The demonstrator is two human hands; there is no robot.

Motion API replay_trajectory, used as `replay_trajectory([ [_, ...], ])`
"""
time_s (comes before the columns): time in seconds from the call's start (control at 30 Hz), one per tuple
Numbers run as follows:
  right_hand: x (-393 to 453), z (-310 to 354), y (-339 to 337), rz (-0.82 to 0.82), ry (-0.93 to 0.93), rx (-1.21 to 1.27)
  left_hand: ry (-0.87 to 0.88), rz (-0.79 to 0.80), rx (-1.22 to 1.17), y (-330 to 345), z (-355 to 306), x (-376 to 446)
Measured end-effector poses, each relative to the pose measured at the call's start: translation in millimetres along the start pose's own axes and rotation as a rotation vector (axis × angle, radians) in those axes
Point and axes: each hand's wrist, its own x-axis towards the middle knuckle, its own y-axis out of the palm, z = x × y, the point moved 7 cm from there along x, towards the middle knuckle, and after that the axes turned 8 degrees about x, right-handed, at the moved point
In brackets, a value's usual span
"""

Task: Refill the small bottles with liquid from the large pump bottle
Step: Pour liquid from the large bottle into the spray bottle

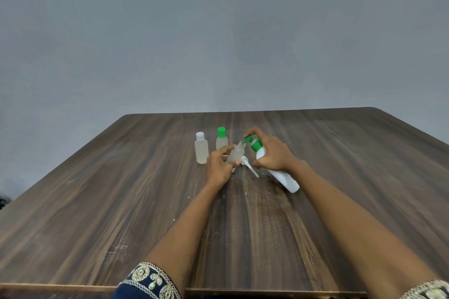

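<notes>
The right hand (272, 150) grips the large white plastic pump bottle with a green pump head (277, 172), tilted so its base points toward five o'clock and its nozzle meets the mouth of a small clear uncapped bottle (236, 153). The left hand (218, 167) curls round that small bottle and holds it leaning toward the nozzle, just above the dark wood-grain desk (97, 201). A forefinger rests on the pump head, so filling looks under way.

At ten o'clock from the hands stand two more small clear bottles, one white-capped (201, 148), one green-capped (221, 139), both closed and holding pale liquid; whether they are finished I cannot tell.

Count: three small bottles, one pump bottle, one loose white cap with a tube (248, 165) lying between the hands.
</notes>
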Motion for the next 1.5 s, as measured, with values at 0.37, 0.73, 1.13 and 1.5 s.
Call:
replay_trajectory([
  [0.37, 3, -7, 2, 0.03, 0.28, 0.303, -0.002, -0.006, -0.024, -2, 2, -1],
  [0.73, 16, -22, 1, -0.007, 0.341, 0.097, 0.013, 0.021, -0.01, 2, 2, -2],
  [1.13, 20, -19, 1, -0.062, 0.3, 0.047, 0.007, 0.026, -0.012, 4, 6, 0],
  [1.5, 23, -19, 2, -0.017, 0.288, 0.02, 0.011, 0.01, -0.036, 4, 3, 1],
])
